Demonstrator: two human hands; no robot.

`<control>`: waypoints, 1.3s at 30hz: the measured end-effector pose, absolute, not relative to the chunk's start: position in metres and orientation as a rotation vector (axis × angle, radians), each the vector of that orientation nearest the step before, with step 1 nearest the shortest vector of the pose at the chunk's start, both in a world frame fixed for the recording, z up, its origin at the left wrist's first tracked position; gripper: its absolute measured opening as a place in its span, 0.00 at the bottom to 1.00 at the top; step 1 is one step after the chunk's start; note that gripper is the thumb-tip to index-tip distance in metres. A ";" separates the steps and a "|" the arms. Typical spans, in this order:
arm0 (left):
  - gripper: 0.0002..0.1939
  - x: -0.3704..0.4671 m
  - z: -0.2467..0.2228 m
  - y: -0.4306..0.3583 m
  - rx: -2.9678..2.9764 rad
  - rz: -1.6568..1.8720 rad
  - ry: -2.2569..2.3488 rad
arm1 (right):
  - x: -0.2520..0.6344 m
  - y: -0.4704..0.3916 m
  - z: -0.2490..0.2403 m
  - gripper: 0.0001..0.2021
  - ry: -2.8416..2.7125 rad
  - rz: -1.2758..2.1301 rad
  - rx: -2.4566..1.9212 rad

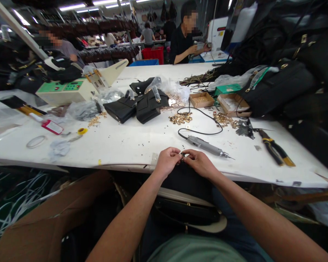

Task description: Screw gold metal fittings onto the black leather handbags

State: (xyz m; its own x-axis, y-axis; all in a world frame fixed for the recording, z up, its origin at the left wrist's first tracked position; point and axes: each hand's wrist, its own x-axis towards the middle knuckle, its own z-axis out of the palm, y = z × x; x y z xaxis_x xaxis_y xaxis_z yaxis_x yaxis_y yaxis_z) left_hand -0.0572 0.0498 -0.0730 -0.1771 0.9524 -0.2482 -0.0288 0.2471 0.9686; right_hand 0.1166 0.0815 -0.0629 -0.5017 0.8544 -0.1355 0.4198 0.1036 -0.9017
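Note:
My left hand (168, 160) and my right hand (198, 162) meet at the table's front edge, thumbs and fingers pinched together. Between the fingertips is a small dark piece (183, 155), too small to name, at the upper edge of a black bag (190, 180). The bag rests on my lap, leaning towards the table, with cream trim and an open lower part. Just beyond my right hand lies a grey electric screwdriver (206, 145), its bit pointing right and its cord looping back. Tiny dark bits are scattered on the white tabletop near my hands.
Gold metal fittings (180, 118) lie in piles beyond the screwdriver, near small cardboard boxes (201, 100). Yellow-and-black pliers (276, 147) rest at right. Black bags (149, 105) sit mid-table. A red-labelled bottle (51, 126) and a green-panelled machine (65, 91) stand left. Across the table is a co-worker (182, 40).

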 end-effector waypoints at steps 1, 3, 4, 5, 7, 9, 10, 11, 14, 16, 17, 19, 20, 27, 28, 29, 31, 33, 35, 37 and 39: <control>0.09 -0.057 -0.073 0.050 0.927 1.150 1.444 | 0.120 0.083 -0.064 0.16 -1.941 1.447 -1.184; 0.09 -0.057 -0.073 0.050 0.930 1.153 1.448 | 0.124 0.085 -0.065 0.18 -1.883 1.561 -1.116; 0.09 -0.057 -0.073 0.050 0.932 1.153 1.450 | 0.125 0.085 -0.065 0.19 -1.871 1.587 -1.109; 0.08 -0.057 -0.073 0.050 0.933 1.152 1.450 | 0.125 0.085 -0.065 0.19 -1.873 1.590 -1.118; 0.08 -0.057 -0.073 0.050 0.935 1.152 1.450 | 0.123 0.083 -0.063 0.21 -1.891 1.554 -1.165; 0.07 -0.058 -0.073 0.050 0.937 1.152 1.449 | 0.119 0.082 -0.060 0.20 -1.899 1.503 -1.214; 0.07 -0.058 -0.072 0.050 0.938 1.152 1.449 | 0.118 0.081 -0.060 0.20 -1.896 1.484 -1.235; 0.07 -0.058 -0.072 0.049 0.939 1.152 1.448 | 0.117 0.081 -0.059 0.19 -1.894 1.472 -1.248; 0.08 -0.057 -0.071 0.049 0.945 1.147 1.446 | 0.115 0.081 -0.061 0.19 -1.909 1.443 -1.257; 0.08 -0.057 -0.071 0.049 0.948 1.141 1.448 | 0.114 0.081 -0.062 0.19 -1.919 1.425 -1.270; 0.08 -0.057 -0.071 0.050 0.947 1.136 1.449 | 0.113 0.081 -0.062 0.19 -1.921 1.414 -1.287; 0.08 -0.057 -0.071 0.050 0.940 1.123 1.450 | 0.111 0.081 -0.062 0.19 -1.925 1.390 -1.338; 0.07 -0.057 -0.071 0.050 0.936 1.114 1.447 | 0.110 0.080 -0.061 0.19 -1.929 1.374 -1.365; 0.16 -0.061 -0.061 0.044 0.987 1.057 1.390 | 0.104 0.076 -0.059 0.17 -1.935 1.259 -1.448; 0.17 -0.062 -0.061 0.043 1.010 1.058 1.386 | 0.103 0.076 -0.060 0.18 -1.938 1.262 -1.435; 0.18 -0.062 -0.061 0.042 1.033 1.062 1.389 | 0.102 0.076 -0.062 0.18 -1.938 1.261 -1.431; 0.21 -0.062 -0.064 0.043 1.071 1.074 1.401 | 0.099 0.077 -0.065 0.17 -1.945 1.251 -1.410; 0.24 -0.062 -0.069 0.045 1.083 1.080 1.415 | 0.097 0.077 -0.066 0.17 -1.947 1.234 -1.408; 0.25 -0.061 -0.073 0.047 1.080 1.074 1.438 | 0.097 0.077 -0.066 0.18 -1.945 1.219 -1.416; 0.27 -0.059 -0.075 0.048 1.088 1.051 1.472 | 0.098 0.076 -0.064 0.17 -1.956 1.206 -1.410; 0.28 -0.058 -0.075 0.048 1.113 1.025 1.502 | 0.101 0.076 -0.062 0.14 -1.976 1.201 -1.371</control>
